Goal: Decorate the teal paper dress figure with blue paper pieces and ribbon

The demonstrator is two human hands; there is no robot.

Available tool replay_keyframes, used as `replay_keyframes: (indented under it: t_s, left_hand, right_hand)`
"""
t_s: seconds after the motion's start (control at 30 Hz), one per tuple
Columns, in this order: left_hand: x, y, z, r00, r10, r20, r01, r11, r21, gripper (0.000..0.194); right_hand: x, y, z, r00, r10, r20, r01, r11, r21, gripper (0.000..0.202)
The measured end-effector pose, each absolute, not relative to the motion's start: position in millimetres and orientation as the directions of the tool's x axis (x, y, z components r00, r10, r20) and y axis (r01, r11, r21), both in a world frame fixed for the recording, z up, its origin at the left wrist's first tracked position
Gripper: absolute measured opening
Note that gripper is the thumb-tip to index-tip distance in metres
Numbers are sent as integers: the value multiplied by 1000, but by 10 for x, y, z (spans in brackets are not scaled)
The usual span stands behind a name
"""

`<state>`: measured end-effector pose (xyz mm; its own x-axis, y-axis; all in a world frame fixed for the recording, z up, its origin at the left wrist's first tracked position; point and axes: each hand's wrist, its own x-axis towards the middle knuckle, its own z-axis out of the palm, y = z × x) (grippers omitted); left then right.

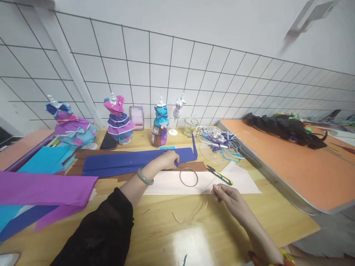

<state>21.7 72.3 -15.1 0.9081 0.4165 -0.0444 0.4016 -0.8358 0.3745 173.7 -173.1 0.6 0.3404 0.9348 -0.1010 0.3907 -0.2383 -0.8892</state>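
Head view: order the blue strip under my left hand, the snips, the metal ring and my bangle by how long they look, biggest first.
1. Blue strip
2. Snips
3. Metal ring and bangle: too alike to rank

A wooden table [155,225] bears a white strip [166,184] and dress forms [121,123].

Brt, mostly even lt; white glare on table [191,242] btm ctr; edges stretched; card [137,117] pixelated.

My feed: blue strip [133,160], long, flat, lengthwise crease showing, lying crosswise over brown sheets [194,167]. I make out a thin pale strand [206,201], curved, ends too fine to trace.
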Motion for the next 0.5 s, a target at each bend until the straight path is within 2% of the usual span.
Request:
replay_keyframes:
  t_s: [0.33, 0.5]
  left_hand:
    - [222, 704, -120, 927, 374, -30, 361, -867, 343, 20]
    - [204, 759, -109, 925, 378, -35, 361, -850, 383, 18]
  right_hand:
    - [1614, -1477, -87, 240, 968, -69, 487, -182, -855, 36]
    - [1613, -1250, -69, 189, 982, -28, 585, -135, -800, 31]
